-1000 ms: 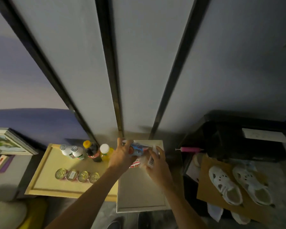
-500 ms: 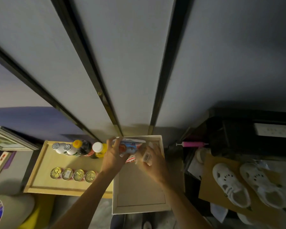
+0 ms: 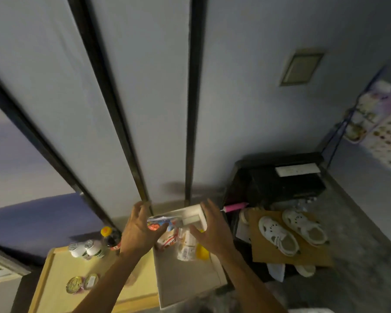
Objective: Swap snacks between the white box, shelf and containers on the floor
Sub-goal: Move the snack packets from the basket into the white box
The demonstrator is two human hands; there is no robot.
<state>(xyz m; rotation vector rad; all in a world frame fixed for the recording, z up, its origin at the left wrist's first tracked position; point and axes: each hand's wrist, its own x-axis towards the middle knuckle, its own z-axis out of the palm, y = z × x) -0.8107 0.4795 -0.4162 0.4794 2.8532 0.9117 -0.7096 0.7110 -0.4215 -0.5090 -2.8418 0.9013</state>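
A white box [image 3: 187, 288] sits on the floor below me, its far end against the wall. At that far end lie several snack packets: a blue and orange packet [image 3: 161, 222], a red and white packet [image 3: 167, 240], a clear packet with a label [image 3: 186, 246] and a yellow piece [image 3: 202, 252]. My left hand [image 3: 139, 230] hovers over the box's left edge with fingers spread, its thumb next to the blue packet. Over the right edge, my right hand [image 3: 212, 231] is spread too and grips nothing.
Left of the box, a yellow tray [image 3: 54, 279] carries white bottles [image 3: 86, 249], a dark bottle with a yellow cap [image 3: 110, 237] and round tins [image 3: 82, 283]. To the right are white sandals [image 3: 278, 237] on cardboard, a black unit [image 3: 280, 184] and a pink pen [image 3: 235, 207].
Both hands have let go of the packets they held and spread open; the packets now lie in the box. My view has swung up and to the right.
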